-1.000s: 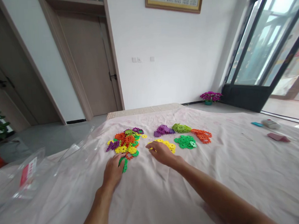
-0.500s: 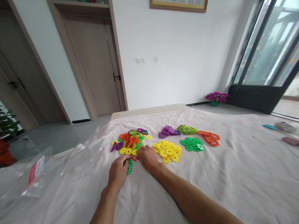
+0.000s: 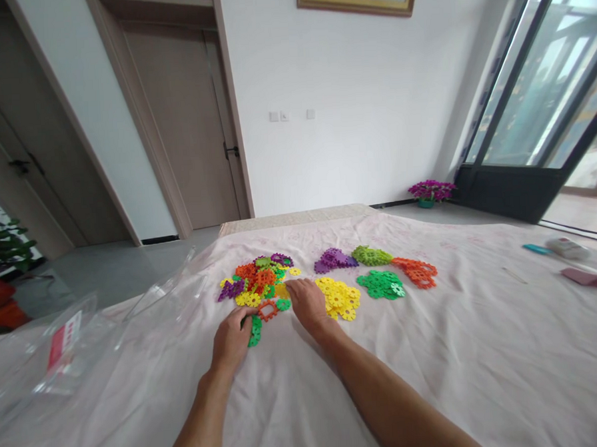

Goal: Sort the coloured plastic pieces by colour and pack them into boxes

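Right now, we are gripping green pieces (image 3: 255,332) in the curled fingers of our left hand (image 3: 232,337), to the near left of the yellow pile (image 3: 341,298). Our right hand (image 3: 306,300) is leaning along that pile's left edge, its fingers bending at a blurred yellow piece (image 3: 282,291), and we cannot tell whether they are gripping it. The mixed pile (image 3: 257,278) is lying left of the yellow pile, the green pile (image 3: 382,284) just right.
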`<state>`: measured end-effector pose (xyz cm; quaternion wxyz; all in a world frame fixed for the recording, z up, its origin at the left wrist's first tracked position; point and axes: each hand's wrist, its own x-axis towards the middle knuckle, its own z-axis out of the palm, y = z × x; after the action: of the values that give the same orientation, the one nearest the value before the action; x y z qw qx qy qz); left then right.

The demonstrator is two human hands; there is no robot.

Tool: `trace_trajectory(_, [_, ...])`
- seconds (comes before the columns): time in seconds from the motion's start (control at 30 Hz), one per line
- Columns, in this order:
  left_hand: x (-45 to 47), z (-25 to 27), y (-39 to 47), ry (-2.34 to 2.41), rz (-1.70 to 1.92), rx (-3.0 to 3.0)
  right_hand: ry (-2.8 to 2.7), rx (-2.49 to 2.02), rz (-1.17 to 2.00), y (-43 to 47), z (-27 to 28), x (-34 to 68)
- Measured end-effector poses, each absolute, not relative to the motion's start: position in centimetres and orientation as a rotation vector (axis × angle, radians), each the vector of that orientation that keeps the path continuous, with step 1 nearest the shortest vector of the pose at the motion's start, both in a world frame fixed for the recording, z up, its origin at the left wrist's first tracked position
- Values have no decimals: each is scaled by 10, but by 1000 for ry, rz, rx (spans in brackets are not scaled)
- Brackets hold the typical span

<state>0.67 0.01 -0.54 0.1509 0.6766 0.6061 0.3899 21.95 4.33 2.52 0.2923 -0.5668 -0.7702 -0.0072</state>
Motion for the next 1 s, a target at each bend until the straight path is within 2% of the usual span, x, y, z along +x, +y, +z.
trace_trajectory(0.3, [5,-7,1,1765,1181,1913,-1648,-1754,-51,65,51,288])
trace_trajectory(0.5, [6,-5,1,1765,1176,1926,-1626,-1904,-159,60,53,304])
trace_trajectory(0.8, [3,-10,3,1759,1164,1938,-2260,-1409,-13,26,44,229])
trace_trajectory(1.0, [4,-9,3,1769,1169,1929,-2452,-1422,26,18,33,214])
